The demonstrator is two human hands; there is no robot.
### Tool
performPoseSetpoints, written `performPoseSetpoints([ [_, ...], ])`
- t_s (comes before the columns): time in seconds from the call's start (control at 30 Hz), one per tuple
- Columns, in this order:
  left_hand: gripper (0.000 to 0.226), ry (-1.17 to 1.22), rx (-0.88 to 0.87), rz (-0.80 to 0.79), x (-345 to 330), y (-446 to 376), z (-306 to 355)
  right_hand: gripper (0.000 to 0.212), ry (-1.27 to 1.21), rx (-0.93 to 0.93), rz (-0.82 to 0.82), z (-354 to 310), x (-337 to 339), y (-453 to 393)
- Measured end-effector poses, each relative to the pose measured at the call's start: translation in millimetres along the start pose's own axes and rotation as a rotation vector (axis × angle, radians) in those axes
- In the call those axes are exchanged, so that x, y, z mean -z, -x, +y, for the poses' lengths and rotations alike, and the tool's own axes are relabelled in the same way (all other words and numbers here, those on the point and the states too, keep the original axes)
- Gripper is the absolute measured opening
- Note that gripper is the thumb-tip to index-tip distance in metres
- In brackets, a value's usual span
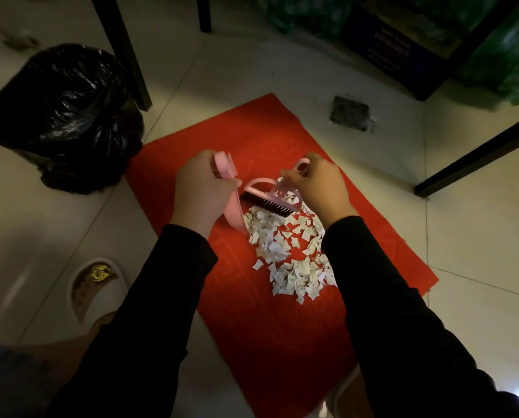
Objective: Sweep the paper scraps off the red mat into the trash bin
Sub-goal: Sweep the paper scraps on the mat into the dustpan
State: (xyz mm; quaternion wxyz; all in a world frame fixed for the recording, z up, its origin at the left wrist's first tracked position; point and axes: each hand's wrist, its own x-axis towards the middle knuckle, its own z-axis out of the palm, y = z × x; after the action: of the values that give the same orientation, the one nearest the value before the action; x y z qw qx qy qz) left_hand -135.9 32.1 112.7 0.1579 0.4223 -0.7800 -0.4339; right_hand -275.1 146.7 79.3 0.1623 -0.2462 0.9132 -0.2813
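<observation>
Lying on the red mat (pixel 222 297), the paper scraps (pixel 288 254) form a heap of small white torn pieces whose long axis runs from the mat's middle toward its near right edge. A pink dustpan (pixel 232 206) is gripped by the left hand (pixel 202 196), and a pink brush (pixel 270 200) with dark bristles pointing down at the heap's far end is gripped by the right hand (pixel 321 185). A trash bin (pixel 62 116) lined in black plastic is seen on the floor left of the mat.

A lived-in indoor room, likely a home — pale tiled floor (pixel 282 64) with dark table legs (pixel 122 49) rising at upper left, a house slipper (pixel 98 285) at lower left, and green bags (pixel 505 55) and a printed box (pixel 403 46) stacked in the upper right corner.
</observation>
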Motion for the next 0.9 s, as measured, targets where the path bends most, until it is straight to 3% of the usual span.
performPoseSetpoints([
  [0.33,0.03,0.153,0.003,0.047,-17,10,16,0.027,-0.263,-0.087,-0.008,-2,23,9],
  [0.5,0.024,0.175,-0.003,0.025,-30,10,19,0.023,-0.378,-0.073,0.07,4,47,6],
  [0.67,0.026,0.161,-0.009,0.072,-46,6,20,0.027,-0.336,-0.03,0.015,29,36,-7],
  [0.9,0.026,0.163,0.014,0.122,-66,-8,18,0.025,-0.089,0.053,0.047,59,8,-33],
])
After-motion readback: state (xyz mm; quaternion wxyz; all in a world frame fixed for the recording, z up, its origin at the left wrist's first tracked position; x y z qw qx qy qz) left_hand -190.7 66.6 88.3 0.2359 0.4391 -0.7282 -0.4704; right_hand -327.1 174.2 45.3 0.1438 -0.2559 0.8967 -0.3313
